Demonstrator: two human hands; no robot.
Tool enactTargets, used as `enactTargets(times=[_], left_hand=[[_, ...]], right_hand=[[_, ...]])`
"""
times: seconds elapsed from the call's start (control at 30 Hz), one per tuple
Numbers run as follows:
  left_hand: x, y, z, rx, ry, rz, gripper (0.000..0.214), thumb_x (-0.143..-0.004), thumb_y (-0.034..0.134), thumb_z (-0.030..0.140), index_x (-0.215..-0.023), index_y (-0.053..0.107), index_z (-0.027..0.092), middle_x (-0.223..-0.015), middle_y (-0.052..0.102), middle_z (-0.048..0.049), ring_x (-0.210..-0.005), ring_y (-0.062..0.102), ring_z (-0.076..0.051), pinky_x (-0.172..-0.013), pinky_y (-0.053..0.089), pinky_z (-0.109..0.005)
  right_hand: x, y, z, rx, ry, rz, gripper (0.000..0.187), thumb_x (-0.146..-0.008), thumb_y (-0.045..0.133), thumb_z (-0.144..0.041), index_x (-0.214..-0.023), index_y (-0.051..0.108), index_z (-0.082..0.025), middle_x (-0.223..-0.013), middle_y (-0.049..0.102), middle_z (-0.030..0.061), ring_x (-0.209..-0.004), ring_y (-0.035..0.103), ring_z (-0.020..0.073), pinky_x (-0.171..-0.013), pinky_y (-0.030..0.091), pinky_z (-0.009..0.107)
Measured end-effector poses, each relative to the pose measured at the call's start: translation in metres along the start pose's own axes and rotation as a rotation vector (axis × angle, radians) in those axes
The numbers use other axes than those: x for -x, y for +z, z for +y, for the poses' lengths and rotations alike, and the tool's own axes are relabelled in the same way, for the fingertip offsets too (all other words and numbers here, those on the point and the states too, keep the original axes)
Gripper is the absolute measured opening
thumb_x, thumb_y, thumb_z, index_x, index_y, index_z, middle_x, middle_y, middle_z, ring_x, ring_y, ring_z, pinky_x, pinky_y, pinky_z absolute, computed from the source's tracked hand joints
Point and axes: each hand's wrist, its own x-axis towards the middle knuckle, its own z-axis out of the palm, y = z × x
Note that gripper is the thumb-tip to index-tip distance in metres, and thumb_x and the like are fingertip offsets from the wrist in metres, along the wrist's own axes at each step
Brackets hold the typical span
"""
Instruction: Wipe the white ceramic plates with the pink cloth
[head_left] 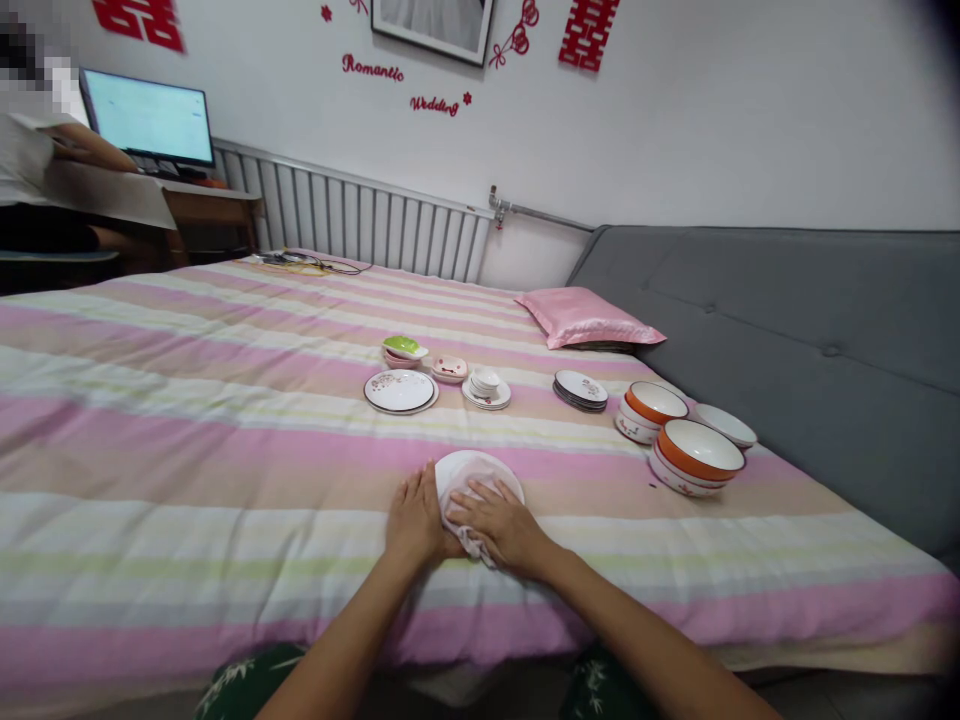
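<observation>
A white plate (pixel 511 479) lies on the striped bedspread in front of me. My left hand (pixel 416 515) grips its left edge, with the fingers together along the rim; the thumb is partly hidden. On the plate's face my right hand (pixel 506 528) presses a crumpled pale cloth (pixel 469 478), fingers slightly spread over it. One end of the cloth hangs over the near rim. Beyond the plate stand a stack of flat plates (pixel 401 392), small saucers with little bowls (pixel 486 388), a pink dish (pixel 450 369) and a green leaf-shaped dish (pixel 403 346).
Dark-rimmed plates (pixel 580 388) are stacked to the right, beside orange-and-white bowls (pixel 701 455) and another white plate (pixel 724 424). A pink pillow (pixel 589 316) rests by the grey headboard (pixel 787 310). Cables (pixel 307 262) lie at the far edge. A person (pixel 71 175) sits at a desk.
</observation>
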Motion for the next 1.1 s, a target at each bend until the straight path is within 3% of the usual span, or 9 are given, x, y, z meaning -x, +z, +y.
enactTargets(times=[0.17, 0.3, 0.47, 0.57, 0.8, 1.1], left_hand=[[-0.001, -0.001, -0.001, 0.038, 0.01, -0.01, 0.122, -0.049, 0.068, 0.05, -0.14, 0.009, -0.006, -0.148, 0.02, -0.0231, -0.135, 0.022, -0.033, -0.109, 0.013, -0.04], [-0.002, -0.002, -0.001, 0.093, -0.026, -0.004, 0.128, -0.05, 0.066, 0.055, -0.141, 0.0, -0.006, -0.145, 0.027, -0.0235, -0.135, 0.024, -0.031, -0.109, 0.014, -0.038], [-0.004, -0.002, 0.0, 0.053, -0.028, -0.041, 0.126, -0.047, 0.065, 0.062, -0.142, 0.01, 0.001, -0.15, 0.012, -0.022, -0.137, 0.017, -0.031, -0.11, 0.01, -0.039], [-0.003, -0.003, 0.001, 0.032, -0.041, -0.041, 0.131, -0.044, 0.065, 0.064, -0.142, 0.007, -0.001, -0.15, 0.011, -0.0224, -0.137, 0.018, -0.033, -0.11, 0.01, -0.04], [-0.003, -0.004, 0.0, 0.077, -0.038, -0.012, 0.134, -0.042, 0.067, 0.064, -0.142, 0.006, -0.002, -0.147, 0.021, -0.0257, -0.134, 0.023, -0.035, -0.109, 0.013, -0.042], [-0.004, -0.002, -0.001, 0.095, -0.03, -0.004, 0.133, -0.042, 0.069, 0.063, -0.142, 0.009, -0.002, -0.147, 0.02, -0.0257, -0.135, 0.021, -0.035, -0.109, 0.013, -0.043]], right_hand=[[-0.034, 0.002, -0.008, -0.023, 0.108, 0.024, 0.039, -0.09, 0.039, -0.031, -0.128, 0.046, -0.036, -0.143, 0.037, -0.0035, -0.136, 0.022, 0.0262, -0.107, 0.013, 0.054], [-0.052, 0.003, -0.01, -0.084, 0.168, 0.065, 0.04, -0.089, 0.039, -0.031, -0.128, 0.045, -0.034, -0.137, 0.045, -0.0011, -0.133, 0.026, 0.0259, -0.106, 0.014, 0.055], [-0.063, -0.001, 0.001, -0.124, 0.256, 0.137, 0.032, -0.09, 0.037, -0.029, -0.118, 0.053, -0.031, -0.126, 0.055, -0.0021, -0.124, 0.038, 0.019, -0.105, 0.018, 0.045], [-0.068, -0.004, 0.014, -0.12, 0.358, 0.182, 0.032, -0.091, 0.033, -0.025, -0.112, 0.057, -0.027, -0.117, 0.06, 0.0008, -0.115, 0.045, 0.0177, -0.099, 0.025, 0.037], [-0.057, -0.008, 0.032, -0.115, 0.655, 0.252, 0.034, -0.092, 0.028, -0.024, -0.093, 0.062, -0.024, -0.09, 0.067, 0.0033, -0.092, 0.054, 0.0189, -0.074, 0.036, 0.028], [-0.027, -0.011, 0.033, -0.154, 0.939, 0.239, 0.021, -0.081, 0.044, -0.022, -0.091, 0.062, -0.017, -0.09, 0.068, 0.0116, -0.087, 0.06, 0.0243, -0.067, 0.04, 0.03]])
